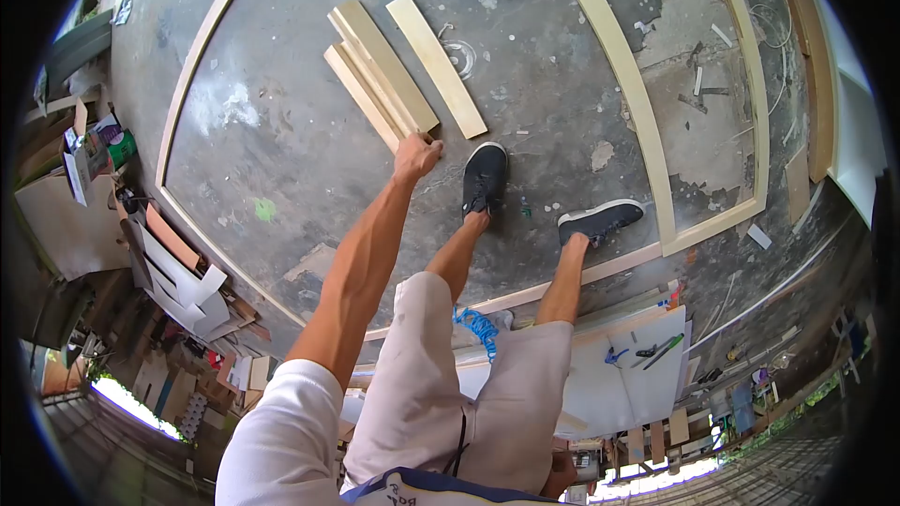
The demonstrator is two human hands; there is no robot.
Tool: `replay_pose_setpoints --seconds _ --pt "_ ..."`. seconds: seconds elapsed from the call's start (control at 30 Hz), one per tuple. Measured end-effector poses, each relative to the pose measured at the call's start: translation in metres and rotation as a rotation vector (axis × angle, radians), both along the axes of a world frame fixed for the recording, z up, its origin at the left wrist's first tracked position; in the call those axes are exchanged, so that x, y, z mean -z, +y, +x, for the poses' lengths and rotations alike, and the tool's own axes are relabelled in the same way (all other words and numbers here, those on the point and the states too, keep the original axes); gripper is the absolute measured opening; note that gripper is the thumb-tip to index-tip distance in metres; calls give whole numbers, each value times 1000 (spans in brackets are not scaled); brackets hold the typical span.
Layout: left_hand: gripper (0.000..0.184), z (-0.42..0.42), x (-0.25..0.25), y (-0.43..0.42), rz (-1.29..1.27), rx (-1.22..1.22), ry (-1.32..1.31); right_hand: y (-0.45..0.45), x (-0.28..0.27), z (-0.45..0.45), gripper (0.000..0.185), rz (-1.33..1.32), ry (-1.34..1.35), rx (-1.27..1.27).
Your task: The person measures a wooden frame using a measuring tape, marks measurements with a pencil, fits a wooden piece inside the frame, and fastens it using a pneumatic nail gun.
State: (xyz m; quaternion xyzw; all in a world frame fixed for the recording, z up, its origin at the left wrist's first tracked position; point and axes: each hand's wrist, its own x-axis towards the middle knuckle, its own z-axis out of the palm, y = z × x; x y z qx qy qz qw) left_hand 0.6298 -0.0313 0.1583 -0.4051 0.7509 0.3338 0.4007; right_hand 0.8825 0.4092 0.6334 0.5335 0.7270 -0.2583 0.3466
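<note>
My left hand reaches down to the near end of a group of pale wooden strips lying side by side on the floor. Its fingers are curled closed at the end of the strips. Just right of them, apart, lies a single flat wooden strip. Only a small part of my right hand shows beside my shorts at the bottom edge, its fingers hidden.
A large pale wooden frame lies on the stained concrete floor around my feet. Behind me is a white board with a blue clamp-like tool and blue coiled hose. Scrap boards pile up at left.
</note>
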Motion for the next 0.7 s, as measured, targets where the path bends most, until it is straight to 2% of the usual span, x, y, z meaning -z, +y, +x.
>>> replay_pose_setpoints --seconds 0.07,0.1,0.17,0.23,0.33,0.37,0.43,0.53,0.6,0.63,0.7 --pt "53 -21 25 11 -22 19 -7 3 -2 7 16 -19 -44 11" --pt "65 -25 44 15 -46 17 -36 4 2 10 16 -14 -70 29" --pt "69 -50 55 27 -107 41 -170 3 14 14 17 -3 -138 68" --pt "80 -64 76 32 -123 58 -228 -3 29 21 17 9 -185 125" --pt "86 -55 132 38 -285 74 -121 -7 50 30 17 9 -242 214" --pt "87 -63 123 44 -344 93 -114 -9 56 34 17 -2 -254 235" --pt "83 -81 104 48 -222 111 -155 -15 64 47 18 -28 -264 285" --pt "74 -67 133 21 -136 122 -156 -27 71 68 18 -88 -258 355" --pt "56 -56 129 16 17 -85 -40 -36 70 82 19 -121 -247 396" --pt "52 -52 124 14 109 -149 -21 -42 70 90 19 -134 -234 419" --pt "48 -55 82 33 259 -148 29 -53 71 105 19 -163 -210 468"
